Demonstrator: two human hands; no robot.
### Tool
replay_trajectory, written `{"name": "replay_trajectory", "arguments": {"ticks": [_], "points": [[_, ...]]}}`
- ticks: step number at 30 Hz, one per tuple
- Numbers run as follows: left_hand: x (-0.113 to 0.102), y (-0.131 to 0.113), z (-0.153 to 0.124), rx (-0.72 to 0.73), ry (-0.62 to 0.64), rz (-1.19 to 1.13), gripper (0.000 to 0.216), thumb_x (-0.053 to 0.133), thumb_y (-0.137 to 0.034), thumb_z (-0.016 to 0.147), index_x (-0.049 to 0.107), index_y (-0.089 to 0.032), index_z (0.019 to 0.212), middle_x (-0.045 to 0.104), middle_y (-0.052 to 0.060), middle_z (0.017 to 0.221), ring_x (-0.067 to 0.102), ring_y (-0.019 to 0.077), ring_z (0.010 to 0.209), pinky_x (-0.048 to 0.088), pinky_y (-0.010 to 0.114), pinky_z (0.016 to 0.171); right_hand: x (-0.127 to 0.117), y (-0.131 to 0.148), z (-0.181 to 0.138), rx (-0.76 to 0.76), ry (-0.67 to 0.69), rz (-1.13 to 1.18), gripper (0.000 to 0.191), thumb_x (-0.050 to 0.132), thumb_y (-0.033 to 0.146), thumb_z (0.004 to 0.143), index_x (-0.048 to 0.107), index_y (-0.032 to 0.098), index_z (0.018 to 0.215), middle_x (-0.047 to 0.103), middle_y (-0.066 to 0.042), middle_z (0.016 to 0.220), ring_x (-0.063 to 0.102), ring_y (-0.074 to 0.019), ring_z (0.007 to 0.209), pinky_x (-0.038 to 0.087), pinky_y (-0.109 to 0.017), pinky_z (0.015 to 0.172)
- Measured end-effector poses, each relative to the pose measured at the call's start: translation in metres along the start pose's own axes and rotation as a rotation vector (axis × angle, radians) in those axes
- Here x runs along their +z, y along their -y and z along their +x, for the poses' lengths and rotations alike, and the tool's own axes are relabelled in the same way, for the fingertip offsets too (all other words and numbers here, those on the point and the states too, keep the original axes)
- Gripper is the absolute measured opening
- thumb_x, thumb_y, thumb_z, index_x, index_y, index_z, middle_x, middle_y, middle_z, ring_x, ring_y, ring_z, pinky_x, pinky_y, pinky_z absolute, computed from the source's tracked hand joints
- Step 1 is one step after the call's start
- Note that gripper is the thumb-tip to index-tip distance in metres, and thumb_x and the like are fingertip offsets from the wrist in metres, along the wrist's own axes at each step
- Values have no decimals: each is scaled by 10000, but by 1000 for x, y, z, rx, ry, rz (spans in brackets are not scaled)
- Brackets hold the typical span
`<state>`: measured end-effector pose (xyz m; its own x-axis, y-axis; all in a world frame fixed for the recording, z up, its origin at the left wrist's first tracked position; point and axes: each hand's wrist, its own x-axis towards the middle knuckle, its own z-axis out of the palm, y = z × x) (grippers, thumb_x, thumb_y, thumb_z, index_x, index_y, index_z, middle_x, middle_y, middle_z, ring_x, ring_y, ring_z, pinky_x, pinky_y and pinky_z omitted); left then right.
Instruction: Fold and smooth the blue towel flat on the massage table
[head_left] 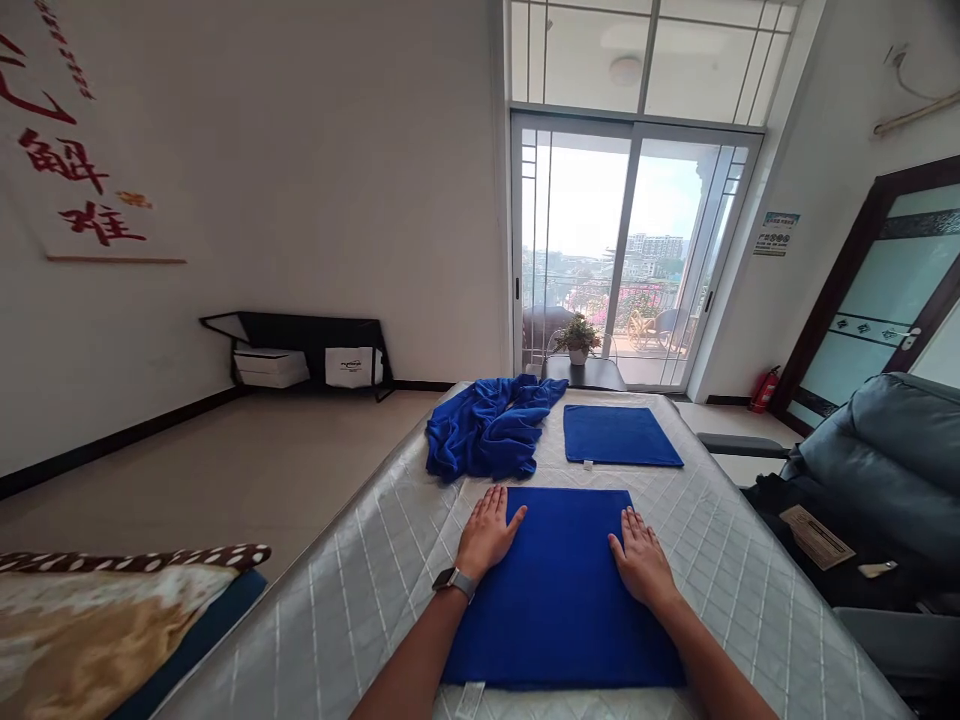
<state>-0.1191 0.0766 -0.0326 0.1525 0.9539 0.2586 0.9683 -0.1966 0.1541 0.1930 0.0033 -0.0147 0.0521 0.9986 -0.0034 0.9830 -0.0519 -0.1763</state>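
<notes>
The left hand (487, 532) and right hand (642, 562) are laid open and flat, apart, on the side edges of the folded towel (562, 600), which is spread on the mattress (352, 610). A crumpled cloth (487, 425) and second towel (619, 435) are set beyond its far edge.

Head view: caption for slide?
Left hand and right hand flat on a folded blue towel on the mattress; second towel and crumpled cloth beyond.

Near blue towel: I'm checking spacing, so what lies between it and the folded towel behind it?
Only a bare strip of quilted mattress cover separates the near towel and the far towel, in the head view.
</notes>
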Motion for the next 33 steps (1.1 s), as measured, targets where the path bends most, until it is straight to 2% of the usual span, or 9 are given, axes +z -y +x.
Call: {"name": "replay_trajectory", "arguments": {"ticks": [7,12,14,17,21,24,26,28,33], "points": [[0,0,-1,-3,3,40,831,167,-646,1019,386,-43,1547,381,201,1615,327,289,1521,266,466,1234,-3,-3,-3,-16,24,20,723,163,489,1028,178,78,1623,145,-83,1701,99,-207,1573,79,-385,1266],[-16,-13,-1,-15,-85,149,802,228,-628,1015,478,-37,1495,479,229,1548,394,332,1484,280,510,1224,-6,-2,-6,-7,19,46,723,165,481,1026,168,75,1623,122,-74,1704,83,-202,1575,70,-387,1266],[-25,-32,-3,11,-126,149,791,231,-619,1019,513,-35,1472,504,240,1526,410,347,1472,316,516,1207,-6,-1,-6,-9,18,49,723,166,484,1026,170,78,1624,121,-71,1704,80,-202,1575,71,-388,1266],[-31,-84,-13,123,-96,62,775,200,-607,1033,522,-53,1469,511,227,1526,421,327,1468,350,495,1195,-6,-1,-6,-10,13,23,722,175,484,1025,185,77,1622,121,-78,1703,95,-212,1574,80,-394,1265],[-18,-163,-30,354,80,-116,731,176,-576,1050,439,-93,1532,461,172,1579,372,261,1501,334,439,1217,-5,-3,-6,-24,27,-39,694,202,426,1025,184,69,1620,115,-89,1703,96,-221,1573,95,-394,1263],[-5,-195,-40,415,118,-192,725,148,-555,1054,361,-95,1573,382,150,1629,301,245,1534,270,438,1254,-4,-6,-6,-45,43,-68,665,221,345,1019,161,78,1625,103,-86,1706,76,-208,1574,97,-375,1260],[0,-195,-43,405,121,-212,741,137,-564,1051,336,-89,1583,354,145,1643,274,244,1544,249,440,1264,-3,-7,-6,-53,44,-64,671,234,361,1021,167,77,1625,114,-95,1705,77,-210,1574,99,-372,1260],[1,-181,-44,380,116,-202,750,138,-580,1046,336,-98,1585,341,139,1648,260,249,1548,249,451,1266,-4,-6,-5,-53,32,-46,691,240,414,1023,185,75,1622,137,-102,1701,91,-220,1573,99,-383,1260],[-12,-110,-44,247,113,-98,777,142,-616,1036,367,-102,1574,352,146,1640,276,267,1541,266,477,1259,-3,-4,-4,-24,-2,12,714,206,465,1021,214,72,1617,155,-92,1696,113,-223,1571,89,-397,1264]]}}
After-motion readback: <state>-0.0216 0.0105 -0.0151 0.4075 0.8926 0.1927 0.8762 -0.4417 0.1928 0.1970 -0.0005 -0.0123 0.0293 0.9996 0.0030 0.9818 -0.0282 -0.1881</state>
